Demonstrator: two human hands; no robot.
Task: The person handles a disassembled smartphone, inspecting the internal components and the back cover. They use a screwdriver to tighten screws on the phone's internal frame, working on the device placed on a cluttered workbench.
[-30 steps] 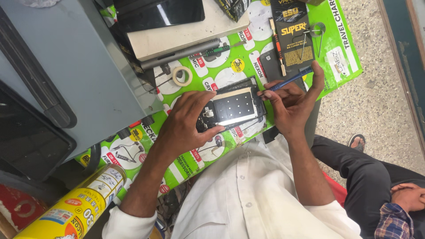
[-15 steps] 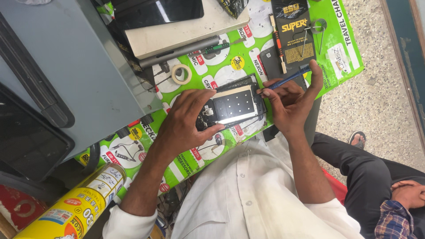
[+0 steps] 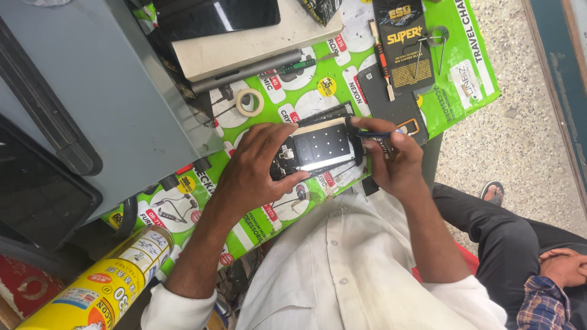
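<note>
An opened phone (image 3: pixel 319 150) with its back off lies on the green printed mat (image 3: pixel 465 91), showing a dark battery panel and circuit parts. My left hand (image 3: pixel 257 171) grips the phone's left end, thumb underneath and fingers curled over the top edge. My right hand (image 3: pixel 394 162) holds a thin blue-handled tool (image 3: pixel 379 134) pinched between thumb and fingers, its tip at the phone's right edge.
A roll of tape (image 3: pixel 249 101), a screwdriver (image 3: pixel 293 66), a black packet (image 3: pixel 403 43), tweezers (image 3: pixel 441 46) and a dark phone cover (image 3: pixel 397 104) lie on the mat. A grey machine (image 3: pixel 92 91) stands at left, a yellow spray can (image 3: pixel 92 293) below it. Another person's leg and hand (image 3: pixel 559 266) are at right.
My right hand has closed in and lowered, bringing the blue tool's tip down to the phone's right edge. My left hand keeps its grip on the phone.
</note>
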